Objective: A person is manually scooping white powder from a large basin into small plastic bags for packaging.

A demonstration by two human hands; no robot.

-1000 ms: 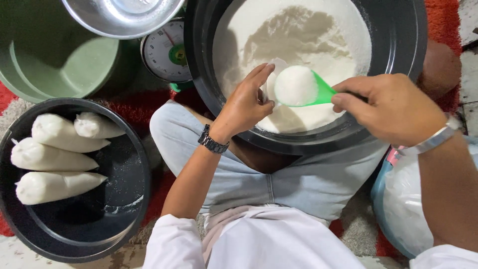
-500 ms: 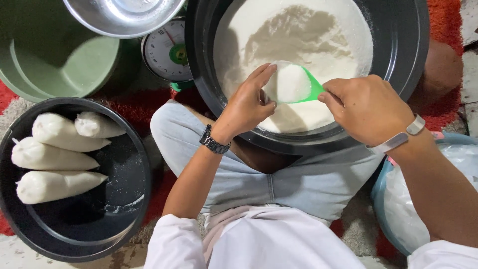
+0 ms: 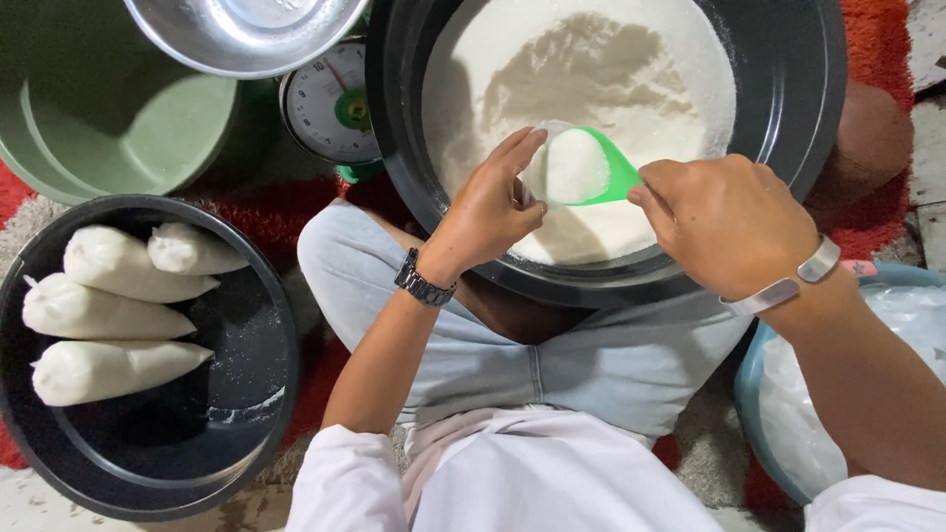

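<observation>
Right hand (image 3: 729,222) grips a green plastic scoop (image 3: 591,167) of white powder; left hand (image 3: 488,212) holds a clear bag (image 3: 542,163) against it — over the big black basin (image 3: 788,118), with a kitchen scale (image 3: 330,103) to the left.

A red and grey rug (image 3: 296,212) is covering the floor. Lying on it: a green tub (image 3: 108,128) at 10 o'clock, a black basin (image 3: 246,414) at 8 o'clock, a kitchen scale (image 3: 330,108) at 11 o'clock, a blue basin (image 3: 754,414) at 4 o'clock.

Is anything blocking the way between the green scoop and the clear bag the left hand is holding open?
Nothing visible does. The green scoop, held by the right hand, already sits at the mouth of the clear bag, which the left hand holds open over the black basin of white powder.
</observation>
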